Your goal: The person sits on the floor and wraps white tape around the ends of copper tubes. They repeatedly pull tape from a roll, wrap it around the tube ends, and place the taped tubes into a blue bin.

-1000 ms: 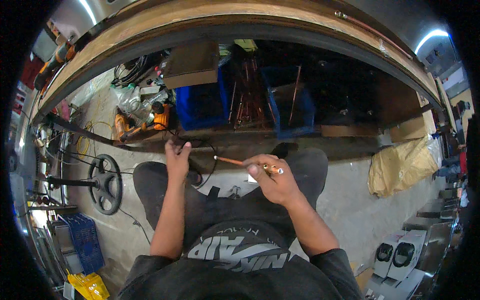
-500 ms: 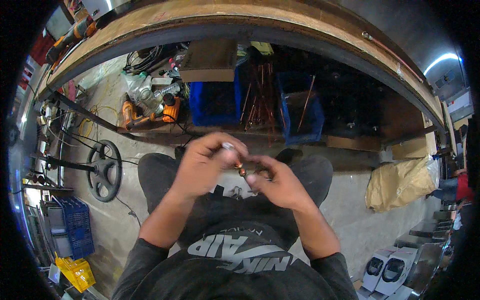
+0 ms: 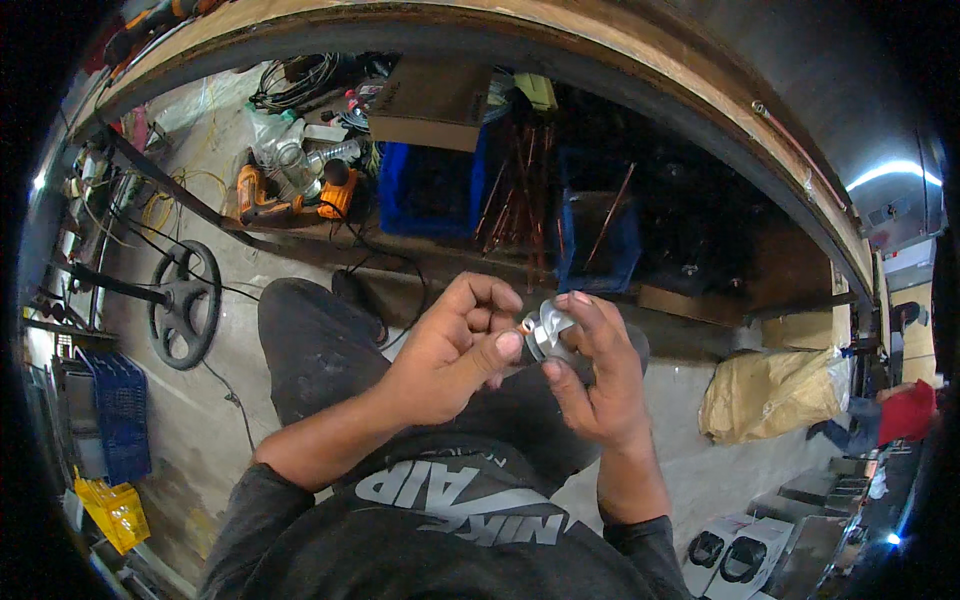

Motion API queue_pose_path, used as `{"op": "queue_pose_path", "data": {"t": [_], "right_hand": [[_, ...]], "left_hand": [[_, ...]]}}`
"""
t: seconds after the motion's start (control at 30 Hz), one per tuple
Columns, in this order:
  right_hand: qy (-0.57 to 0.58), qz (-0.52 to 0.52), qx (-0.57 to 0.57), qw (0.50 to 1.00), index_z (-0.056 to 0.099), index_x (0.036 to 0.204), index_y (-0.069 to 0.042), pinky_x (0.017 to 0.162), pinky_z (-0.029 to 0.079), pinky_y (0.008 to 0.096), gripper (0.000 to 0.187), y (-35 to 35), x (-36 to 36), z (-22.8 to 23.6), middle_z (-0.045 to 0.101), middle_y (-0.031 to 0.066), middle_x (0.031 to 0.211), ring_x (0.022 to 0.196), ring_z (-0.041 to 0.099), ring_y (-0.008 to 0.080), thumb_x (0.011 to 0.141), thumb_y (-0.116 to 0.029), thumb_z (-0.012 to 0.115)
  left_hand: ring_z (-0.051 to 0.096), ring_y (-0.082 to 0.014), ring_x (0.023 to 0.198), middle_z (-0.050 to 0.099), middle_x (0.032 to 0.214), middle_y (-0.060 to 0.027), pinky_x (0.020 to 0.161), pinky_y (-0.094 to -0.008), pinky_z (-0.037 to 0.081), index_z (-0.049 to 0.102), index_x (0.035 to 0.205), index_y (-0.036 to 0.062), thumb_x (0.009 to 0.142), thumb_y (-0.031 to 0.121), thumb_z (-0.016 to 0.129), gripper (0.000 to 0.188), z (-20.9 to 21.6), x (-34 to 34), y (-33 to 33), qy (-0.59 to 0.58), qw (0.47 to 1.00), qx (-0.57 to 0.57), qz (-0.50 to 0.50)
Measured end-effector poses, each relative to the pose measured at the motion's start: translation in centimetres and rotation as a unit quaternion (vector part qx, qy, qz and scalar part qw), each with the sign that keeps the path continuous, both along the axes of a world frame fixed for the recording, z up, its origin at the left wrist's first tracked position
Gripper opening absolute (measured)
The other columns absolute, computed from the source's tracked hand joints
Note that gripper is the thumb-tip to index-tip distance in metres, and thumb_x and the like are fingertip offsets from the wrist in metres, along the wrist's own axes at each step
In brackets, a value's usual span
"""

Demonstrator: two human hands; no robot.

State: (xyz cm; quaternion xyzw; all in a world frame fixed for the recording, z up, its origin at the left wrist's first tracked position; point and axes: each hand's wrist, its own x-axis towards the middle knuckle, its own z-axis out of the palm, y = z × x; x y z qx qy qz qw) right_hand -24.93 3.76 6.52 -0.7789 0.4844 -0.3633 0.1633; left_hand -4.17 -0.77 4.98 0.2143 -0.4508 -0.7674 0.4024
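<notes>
In front of my lap, my right hand (image 3: 605,375) grips a shiny silver rounded piece (image 3: 552,328) between thumb and fingers; its exact kind is unclear. My left hand (image 3: 455,350) is closed beside it, thumb toward the curled fingers. At its fingertips, against the silver piece, shows the end of a small copper-coloured fitting (image 3: 524,327), mostly hidden by the fingers. Both hands are close together above my dark trousers.
Under the wooden bench (image 3: 430,22) are blue bins (image 3: 432,215), thin copper tubes (image 3: 520,190), a cardboard box (image 3: 430,105) and an orange power drill (image 3: 258,195). A black handwheel (image 3: 185,305) stands left. Brown wrapping (image 3: 770,395) lies right; a person in red (image 3: 905,412) is beyond.
The silver piece now shows in my right hand, where the copper-coloured fitting was visible between both hands before. My hands have turned and shifted slightly right. The view has tilted.
</notes>
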Motion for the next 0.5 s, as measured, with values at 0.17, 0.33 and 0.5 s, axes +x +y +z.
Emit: {"op": "queue_pose_path", "data": {"t": [0.17,0.33,0.5], "right_hand": [[0.114,-0.043,-0.150,0.981,0.033,0.150,-0.008,0.093,0.044,0.0451,0.088,-0.5,0.7,0.2,0.063,0.0146,0.109,0.104,0.059,0.0327,0.075,-0.012,0.079],[0.111,-0.042,-0.203,0.972,0.044,0.144,-0.016,0.097,0.041,0.0504,0.082,-1.2,1.8,1.7,0.065,0.0035,0.102,0.108,0.059,0.0311,0.071,-0.012,0.079],[0.189,-0.018,-0.213,0.959,0.034,0.150,-0.016,0.092,0.042,0.0518,0.099,-1.0,2.0,2.3,0.061,0.0156,0.114,0.107,0.060,0.0341,0.067,-0.019,0.087]], "left_hand": [[0.057,-0.0081,0.076,0.058,0.094,-0.0040,0.068,-0.0229,0.051,0.044,0.122,0.0029,0.094,0.014,0.067,0.037,0.2,0.2,0.3,-0.009,0.998,0.038,-0.055],[0.052,-0.0054,0.071,0.057,0.087,-0.0008,0.063,-0.0213,0.046,0.053,0.113,0.0027,0.090,0.019,0.074,0.035,0.1,-0.9,0.6,-0.046,0.997,-0.054,0.031],[0.044,-0.0046,0.062,0.053,0.068,0.0036,0.055,-0.0252,0.038,0.062,0.091,0.0039,0.088,0.024,0.075,0.024,0.1,-0.4,-1.4,-0.181,0.978,-0.098,0.014]]}}
